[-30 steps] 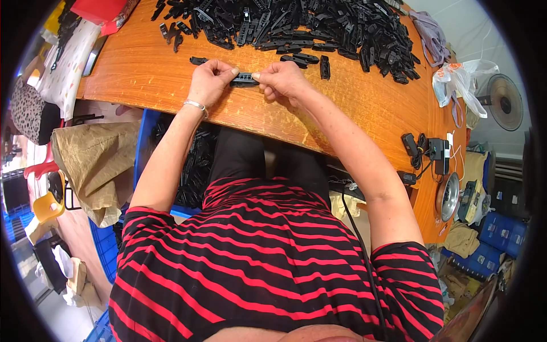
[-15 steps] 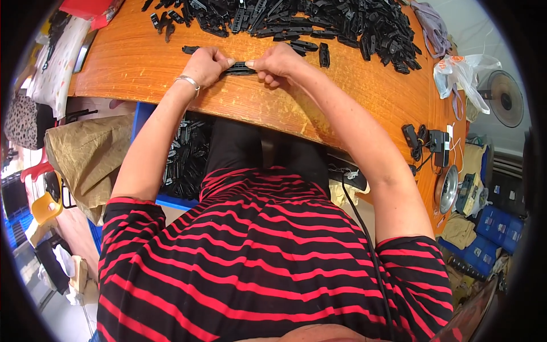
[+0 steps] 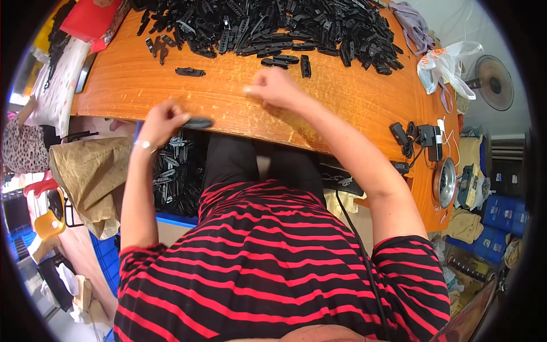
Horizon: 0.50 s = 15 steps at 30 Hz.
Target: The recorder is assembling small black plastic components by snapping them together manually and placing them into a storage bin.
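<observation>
My left hand (image 3: 164, 121) holds a long black plastic part (image 3: 196, 122) at the near edge of the orange table (image 3: 171, 97), above a blue bin of black parts (image 3: 174, 176) beside my knees. A bracelet sits on that wrist. My right hand (image 3: 273, 86) rests on the table with its fingers curled; I see nothing in it. A big heap of black plastic parts (image 3: 273, 28) covers the far side of the table. A few single pieces lie nearer: one (image 3: 190, 72) to the left and one (image 3: 305, 66) just beyond my right hand.
A brown paper sack (image 3: 91, 171) stands left of the bin. Black adapters and cables (image 3: 419, 139) lie at the table's right end, near a clear plastic bag (image 3: 444, 65) and a floor fan (image 3: 493, 82). Blue crates (image 3: 504, 214) sit at the right.
Both hands held one black part together on the table. Now they have parted: the left hand carries the part back over the table edge toward the bin, the right stays on the table.
</observation>
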Motion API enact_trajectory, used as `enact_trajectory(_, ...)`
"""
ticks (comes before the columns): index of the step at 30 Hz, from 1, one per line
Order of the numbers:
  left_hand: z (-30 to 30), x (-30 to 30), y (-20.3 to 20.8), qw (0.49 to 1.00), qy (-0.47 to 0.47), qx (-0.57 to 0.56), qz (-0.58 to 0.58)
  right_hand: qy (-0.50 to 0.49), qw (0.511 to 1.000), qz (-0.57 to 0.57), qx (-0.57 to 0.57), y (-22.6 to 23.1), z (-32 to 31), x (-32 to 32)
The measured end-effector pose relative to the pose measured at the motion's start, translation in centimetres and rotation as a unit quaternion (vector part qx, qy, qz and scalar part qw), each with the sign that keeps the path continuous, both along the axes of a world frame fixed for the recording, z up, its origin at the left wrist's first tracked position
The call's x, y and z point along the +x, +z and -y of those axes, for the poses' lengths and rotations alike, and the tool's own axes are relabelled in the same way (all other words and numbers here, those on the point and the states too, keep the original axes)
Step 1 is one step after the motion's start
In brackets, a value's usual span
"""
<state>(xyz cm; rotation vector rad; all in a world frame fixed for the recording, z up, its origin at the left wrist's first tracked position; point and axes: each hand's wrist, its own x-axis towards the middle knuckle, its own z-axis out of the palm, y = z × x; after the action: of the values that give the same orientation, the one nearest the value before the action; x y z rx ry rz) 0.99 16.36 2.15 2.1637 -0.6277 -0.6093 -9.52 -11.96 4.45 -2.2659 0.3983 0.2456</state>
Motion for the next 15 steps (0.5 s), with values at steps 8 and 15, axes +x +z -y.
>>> enact_trajectory(8, 1.0, 2.2, 0.7, 0.950, 0.085, 0.010, 0.301, -0.007, 0.912, 0.213, -0.351, -2.3, 4.8, 0.2)
enact_trajectory(15, 5.8, 4.6, -0.6, 0.895, -0.012, 0.036, 0.445, 0.037, 0.949, 0.224, -0.218, -2.8, -0.1, 0.3)
